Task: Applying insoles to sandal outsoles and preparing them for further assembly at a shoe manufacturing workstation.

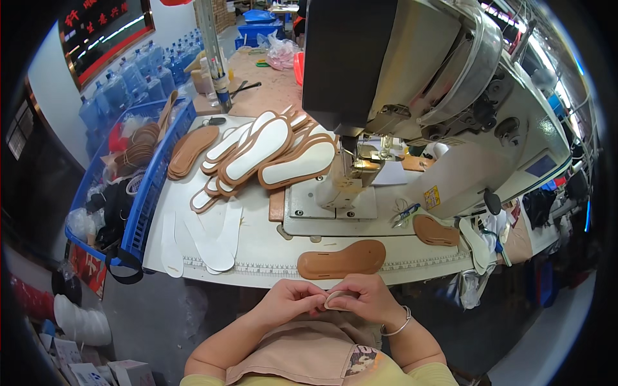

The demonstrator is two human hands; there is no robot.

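Note:
My left hand and my right hand meet in front of my apron, just off the table's near edge. The right fingers pinch a thin pale piece, seen mostly edge-on, so its full shape is hidden. The left fingers are closed right beside it, and what they hold does not show. Just beyond the hands, a brown insole lies along the printed ruler at the table edge. A sewing machine stands behind it. Several brown insoles with white tops are heaped left of the machine.
White insole-shaped pieces lie at the table's front left. A stack of brown insoles sits beyond them, beside a blue crate of scraps. Another brown insole and small snips lie near the machine's right side.

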